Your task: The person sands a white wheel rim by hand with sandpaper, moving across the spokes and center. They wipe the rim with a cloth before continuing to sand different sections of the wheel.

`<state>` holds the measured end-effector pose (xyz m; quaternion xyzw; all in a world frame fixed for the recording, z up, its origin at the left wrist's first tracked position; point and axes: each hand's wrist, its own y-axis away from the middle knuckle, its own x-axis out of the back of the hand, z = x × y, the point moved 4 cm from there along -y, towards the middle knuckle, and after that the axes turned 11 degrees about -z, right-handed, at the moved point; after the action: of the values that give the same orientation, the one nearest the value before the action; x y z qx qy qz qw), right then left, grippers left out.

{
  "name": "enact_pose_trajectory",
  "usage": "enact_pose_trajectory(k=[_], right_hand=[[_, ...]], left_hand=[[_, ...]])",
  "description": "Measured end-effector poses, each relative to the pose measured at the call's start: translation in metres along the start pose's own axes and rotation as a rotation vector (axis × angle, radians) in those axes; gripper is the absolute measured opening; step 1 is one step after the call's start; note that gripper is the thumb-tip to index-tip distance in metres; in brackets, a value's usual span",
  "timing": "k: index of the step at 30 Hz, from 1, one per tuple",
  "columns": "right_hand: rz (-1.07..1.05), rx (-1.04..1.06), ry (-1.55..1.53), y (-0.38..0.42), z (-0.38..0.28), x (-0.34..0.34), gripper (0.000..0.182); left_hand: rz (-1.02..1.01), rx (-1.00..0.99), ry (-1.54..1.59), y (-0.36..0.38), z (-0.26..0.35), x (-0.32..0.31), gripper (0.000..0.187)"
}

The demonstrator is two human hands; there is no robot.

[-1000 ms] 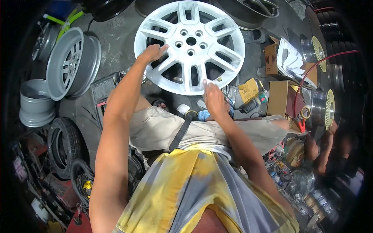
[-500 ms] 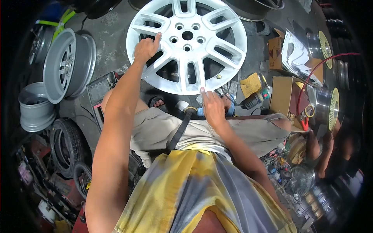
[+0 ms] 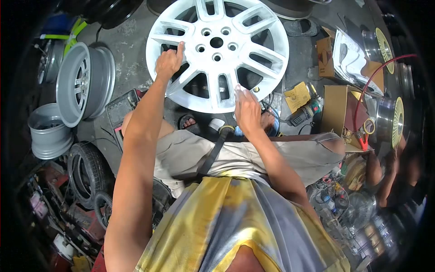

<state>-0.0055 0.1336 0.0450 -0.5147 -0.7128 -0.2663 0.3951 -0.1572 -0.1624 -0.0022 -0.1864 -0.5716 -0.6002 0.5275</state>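
A large white-coated wheel rim [image 3: 224, 58] with paired spokes lies in front of my knees. My left hand [image 3: 170, 62] is at its left side, index finger stretched out onto a spoke, the other fingers curled. My right hand [image 3: 248, 111] is at the rim's near edge, its fingertips on the lower spoke. Fingers of the right hand are close together, and whether a small item is under them is hidden. A dark strap [image 3: 213, 156] runs across my lap.
Grey rims [image 3: 74, 86] and a black tire [image 3: 88, 174] are on the left. To the right are a green power tool [image 3: 306, 112], yellow sandpaper [image 3: 297, 96], cardboard boxes [image 3: 334, 111], a red hose [image 3: 362, 97] and red-handled scissors [image 3: 363, 141]. Another person's arm [image 3: 390, 174] shows at far right.
My right hand has moved up from the rim's outer edge onto the lower spoke. My left hand stays at the left spoke. The view has shifted slightly.
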Motion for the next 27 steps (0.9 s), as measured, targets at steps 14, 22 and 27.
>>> enact_pose_trajectory(k=[14, 22, 27], right_hand=[[-0.156, 0.163, 0.277, -0.058, 0.009, -0.002, 0.039], [-0.223, 0.324, 0.366, -0.1, 0.012, -0.006, 0.043], [-0.224, 0.485, 0.362, -0.091, 0.029, 0.011, 0.038]], left_hand=[[-0.016, 0.008, 0.017, 0.004, 0.006, 0.009, 0.084], [-0.004, -0.045, 0.041, 0.001, -0.001, -0.004, 0.087], [-0.025, -0.024, 0.058, 0.002, 0.0, 0.002, 0.084]])
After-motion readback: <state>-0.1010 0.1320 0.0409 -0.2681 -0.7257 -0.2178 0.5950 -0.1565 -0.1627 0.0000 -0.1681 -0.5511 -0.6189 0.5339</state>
